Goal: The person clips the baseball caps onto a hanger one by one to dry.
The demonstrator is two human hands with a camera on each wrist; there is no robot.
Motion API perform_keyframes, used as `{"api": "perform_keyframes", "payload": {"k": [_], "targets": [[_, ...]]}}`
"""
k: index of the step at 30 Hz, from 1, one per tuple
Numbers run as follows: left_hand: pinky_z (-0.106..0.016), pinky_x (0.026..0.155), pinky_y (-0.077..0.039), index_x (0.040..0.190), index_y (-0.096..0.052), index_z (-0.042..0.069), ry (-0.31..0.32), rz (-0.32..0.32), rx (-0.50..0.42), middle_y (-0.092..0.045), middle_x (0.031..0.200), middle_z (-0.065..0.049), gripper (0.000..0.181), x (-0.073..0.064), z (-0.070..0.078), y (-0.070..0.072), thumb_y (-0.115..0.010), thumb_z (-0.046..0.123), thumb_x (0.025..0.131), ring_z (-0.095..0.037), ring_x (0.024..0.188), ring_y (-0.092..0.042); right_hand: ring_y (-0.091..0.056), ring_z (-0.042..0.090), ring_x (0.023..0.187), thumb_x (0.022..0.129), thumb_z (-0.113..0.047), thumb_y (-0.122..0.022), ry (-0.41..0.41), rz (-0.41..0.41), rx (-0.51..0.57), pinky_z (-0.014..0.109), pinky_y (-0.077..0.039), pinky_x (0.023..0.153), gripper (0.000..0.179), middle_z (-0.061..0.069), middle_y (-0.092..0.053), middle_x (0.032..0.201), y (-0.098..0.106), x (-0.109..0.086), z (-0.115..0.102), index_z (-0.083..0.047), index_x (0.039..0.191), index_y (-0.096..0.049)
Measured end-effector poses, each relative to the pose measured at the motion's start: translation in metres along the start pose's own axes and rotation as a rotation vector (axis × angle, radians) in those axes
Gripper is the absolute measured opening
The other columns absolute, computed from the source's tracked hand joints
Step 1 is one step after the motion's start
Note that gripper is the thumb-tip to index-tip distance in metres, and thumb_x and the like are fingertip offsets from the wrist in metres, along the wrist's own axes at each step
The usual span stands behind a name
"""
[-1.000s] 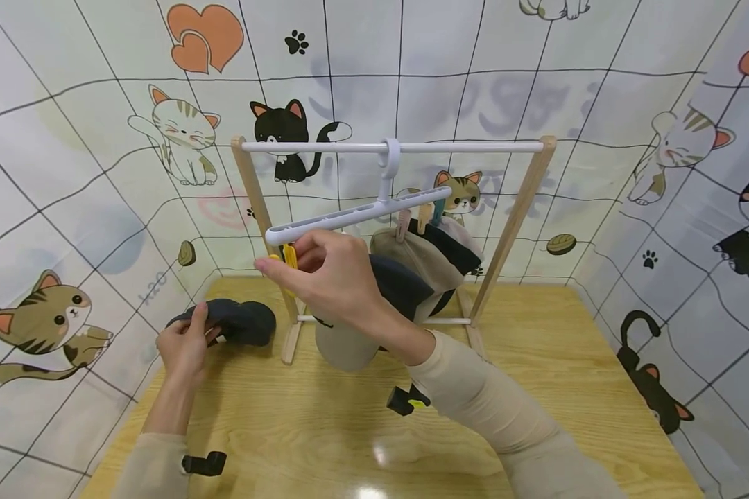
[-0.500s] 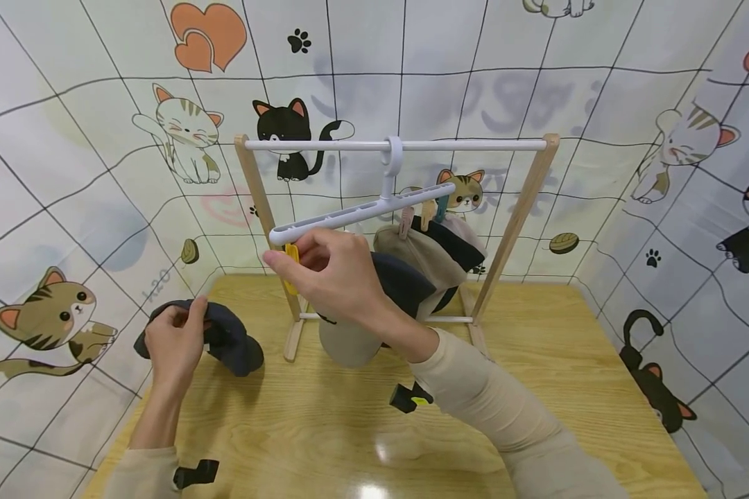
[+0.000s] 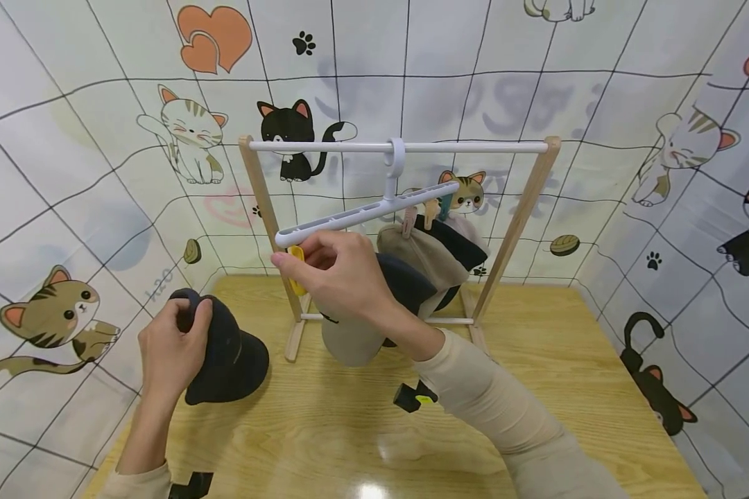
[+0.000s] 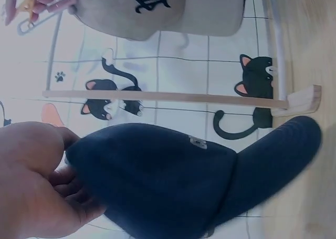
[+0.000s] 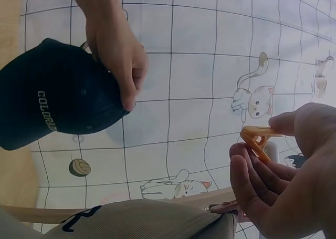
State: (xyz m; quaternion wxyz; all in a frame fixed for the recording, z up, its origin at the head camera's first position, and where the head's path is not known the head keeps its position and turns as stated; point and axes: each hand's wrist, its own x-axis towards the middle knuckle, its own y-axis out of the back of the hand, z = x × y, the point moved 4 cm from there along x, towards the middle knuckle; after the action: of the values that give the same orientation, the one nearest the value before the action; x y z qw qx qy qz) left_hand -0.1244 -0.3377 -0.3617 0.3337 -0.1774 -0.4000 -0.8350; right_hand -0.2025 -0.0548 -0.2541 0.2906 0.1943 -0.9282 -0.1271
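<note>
My left hand [image 3: 171, 346] grips a navy baseball cap [image 3: 231, 353] by its edge, left of the rack, with the brim hanging down. In the right wrist view, pale lettering shows on this cap [image 5: 52, 92]. My right hand [image 3: 349, 277] pinches a yellow clothespin [image 5: 255, 139] between thumb and fingers, just under the low left end of a white hanger [image 3: 368, 213]. Beneath that hanger hang several caps; a beige one [image 4: 168, 8] with a dark emblem faces the left wrist view. My right hand and forearm partly hide them.
A wooden rack [image 3: 524, 215] with a white top rail [image 3: 474, 147] carries the tilted hanger. Pink [image 3: 408, 220], tan [image 3: 431, 213] and teal [image 3: 444, 206] clothespins sit along its right half. The wooden table [image 3: 568, 388] meets cat-print walls [image 3: 636, 229] at the back and sides.
My left hand has turned the navy cap over, from its underside showing to its crown showing, and moved slightly left. The right hand stays at the clothespin under the hanger's end.
</note>
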Motion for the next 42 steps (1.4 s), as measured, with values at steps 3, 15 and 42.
{"api": "perform_keyframes", "payload": {"k": [3, 15, 42], "targets": [[0.005, 0.077, -0.033, 0.116, -0.074, -0.007, -0.016, -0.009, -0.012, -0.081, 0.109, -0.032, 0.029, -0.001, 0.007, 0.004, -0.072, 0.022, 0.111, -0.048, 0.095, -0.080, -0.075, 0.011, 0.077, 0.101, -0.032, -0.084, 0.000, -0.005, -0.001, 0.025, -0.056, 0.074, 0.022, 0.001, -0.079, 0.083, 0.000, 0.000, 0.001, -0.011, 0.094, -0.079], [0.000, 0.071, -0.040, 0.123, -0.082, 0.002, -0.169, -0.046, -0.058, -0.083, 0.099, -0.022, 0.021, -0.005, 0.035, 0.025, -0.083, 0.011, 0.104, 0.033, 0.084, -0.046, -0.076, 0.012, 0.080, 0.102, -0.033, -0.084, -0.041, -0.035, -0.029, 0.028, -0.058, 0.077, 0.022, 0.000, -0.080, 0.086, 0.003, -0.002, 0.004, -0.012, 0.099, -0.081], [-0.012, 0.088, -0.060, 0.127, -0.083, 0.013, -0.558, -0.491, -0.381, -0.083, 0.116, 0.002, 0.041, -0.003, 0.074, 0.036, -0.080, -0.014, 0.095, -0.004, 0.103, -0.076, -0.077, 0.011, 0.085, 0.102, -0.034, -0.085, -0.048, -0.080, -0.060, 0.030, -0.061, 0.080, 0.024, 0.001, -0.082, 0.093, 0.005, 0.001, 0.009, -0.011, 0.108, -0.086]]}}
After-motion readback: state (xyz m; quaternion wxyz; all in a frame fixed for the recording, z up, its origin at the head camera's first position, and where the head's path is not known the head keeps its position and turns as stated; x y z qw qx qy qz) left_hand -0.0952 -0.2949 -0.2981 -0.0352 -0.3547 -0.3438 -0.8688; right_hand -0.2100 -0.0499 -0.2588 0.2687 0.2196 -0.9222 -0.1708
